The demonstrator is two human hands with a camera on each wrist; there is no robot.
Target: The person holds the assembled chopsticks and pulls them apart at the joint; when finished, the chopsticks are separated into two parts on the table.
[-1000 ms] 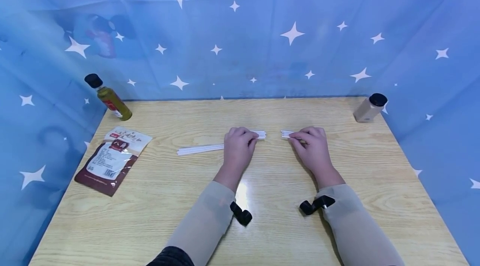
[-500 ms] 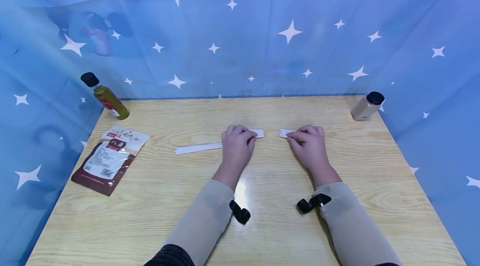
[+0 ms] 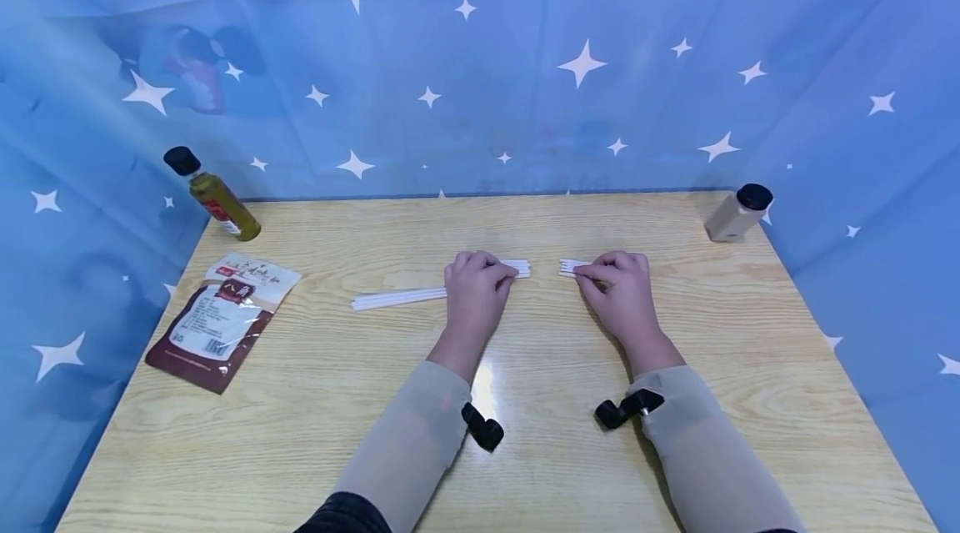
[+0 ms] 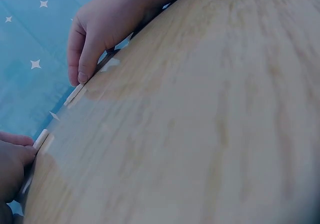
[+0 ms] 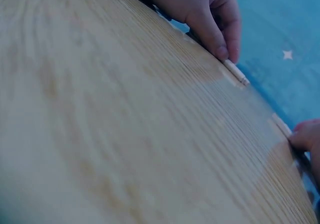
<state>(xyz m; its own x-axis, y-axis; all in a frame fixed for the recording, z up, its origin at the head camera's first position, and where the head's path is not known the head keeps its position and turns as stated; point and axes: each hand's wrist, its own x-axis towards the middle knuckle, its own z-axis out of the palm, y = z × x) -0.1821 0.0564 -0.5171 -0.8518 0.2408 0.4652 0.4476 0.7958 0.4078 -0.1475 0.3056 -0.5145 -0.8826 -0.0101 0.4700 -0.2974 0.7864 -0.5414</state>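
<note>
My left hand [image 3: 476, 291] pinches a small row of thin white sticks [image 3: 521, 268] near their right ends, low over the wooden table. To its left, more white sticks [image 3: 400, 299] lie on the table and run out from beneath that hand; whether they belong to the same row is hidden. Across a short gap, my right hand [image 3: 619, 295] pinches the near end of another row of white sticks [image 3: 567, 267], whose other ends are covered by the hand. In the left wrist view, the right hand [image 4: 102, 27] holds its sticks [image 4: 75, 93] close to the tabletop.
On the left lie a brown-and-white spice packet [image 3: 222, 320] and, behind it, a bottle of greenish oil with a black cap [image 3: 225, 203]. A small jar with a black lid [image 3: 735, 218] stands at the back right corner. A blue star-patterned cloth [image 3: 495, 57] encloses the table [image 3: 555, 450].
</note>
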